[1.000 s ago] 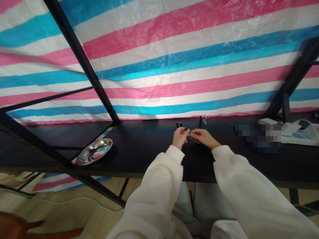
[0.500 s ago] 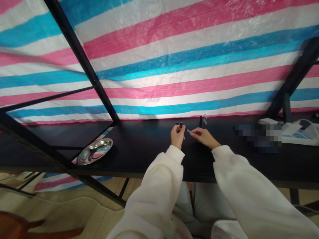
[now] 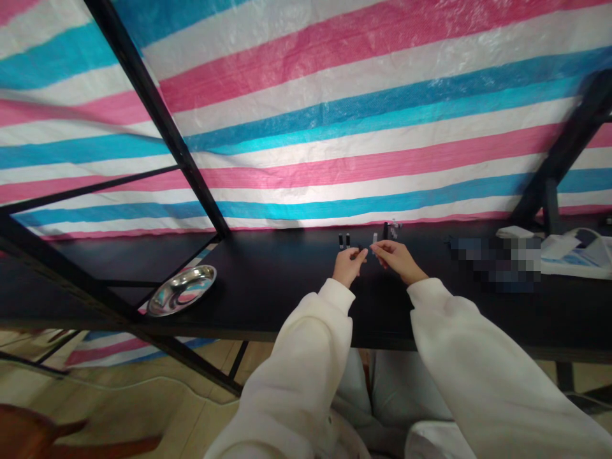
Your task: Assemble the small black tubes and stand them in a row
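Note:
My left hand [image 3: 347,264] is closed in a pinch on a small black cap [image 3: 361,247]. Facing it, a little to the right, my right hand [image 3: 396,258] has thumb and fingers pinched at the lower end of a small pale tube [image 3: 375,238], which stands upright. Just beyond my left hand, two small black-topped tubes [image 3: 341,241] stand side by side on the black table [image 3: 268,280]. Behind my right hand are an upright black piece [image 3: 386,229] and a cluster of small clear pieces [image 3: 395,228], too small to make out.
A shiny oval metal dish [image 3: 182,291] lies at the left near a black frame post [image 3: 157,115]. White items [image 3: 574,255] and a blurred-out dark patch [image 3: 502,264] are on the right. A striped plastic sheet [image 3: 354,127] hangs behind the table.
The pale tube and black cap, held together between my hands before, are now apart. The tube has swung upright, and my left hand has shifted slightly right, uncovering the two standing tubes.

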A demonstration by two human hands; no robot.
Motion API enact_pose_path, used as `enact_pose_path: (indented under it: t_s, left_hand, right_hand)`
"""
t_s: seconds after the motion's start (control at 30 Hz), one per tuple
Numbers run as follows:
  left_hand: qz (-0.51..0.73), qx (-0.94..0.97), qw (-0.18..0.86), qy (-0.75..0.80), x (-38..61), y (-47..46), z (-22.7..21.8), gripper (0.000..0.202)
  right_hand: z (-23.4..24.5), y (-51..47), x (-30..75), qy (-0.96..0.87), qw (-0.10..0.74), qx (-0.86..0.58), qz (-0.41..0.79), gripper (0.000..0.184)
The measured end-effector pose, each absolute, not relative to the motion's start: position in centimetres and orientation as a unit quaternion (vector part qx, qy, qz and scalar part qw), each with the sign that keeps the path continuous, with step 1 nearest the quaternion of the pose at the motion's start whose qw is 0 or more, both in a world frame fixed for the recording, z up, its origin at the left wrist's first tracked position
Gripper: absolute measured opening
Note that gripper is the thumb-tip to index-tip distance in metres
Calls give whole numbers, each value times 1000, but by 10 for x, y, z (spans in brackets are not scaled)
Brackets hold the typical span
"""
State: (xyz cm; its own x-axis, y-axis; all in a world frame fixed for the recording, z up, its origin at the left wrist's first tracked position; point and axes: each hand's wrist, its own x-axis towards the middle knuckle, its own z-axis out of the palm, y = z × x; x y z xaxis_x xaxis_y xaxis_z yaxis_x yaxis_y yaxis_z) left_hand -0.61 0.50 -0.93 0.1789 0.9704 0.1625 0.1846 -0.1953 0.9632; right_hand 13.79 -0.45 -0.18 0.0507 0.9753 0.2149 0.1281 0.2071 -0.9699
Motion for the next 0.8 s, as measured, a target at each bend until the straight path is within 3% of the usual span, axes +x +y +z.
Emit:
enact_pose_path:
  t_s: [0.43,0.8]
  left_hand:
    - [340,754,336,451,-8,4,-7,25]
    - [342,765,317,445,-7,4,-7,24]
  right_hand:
    - [-3,-6,137,-591,499,-485,409,46]
    - [2,-10,136,-624,475,-492,378,45]
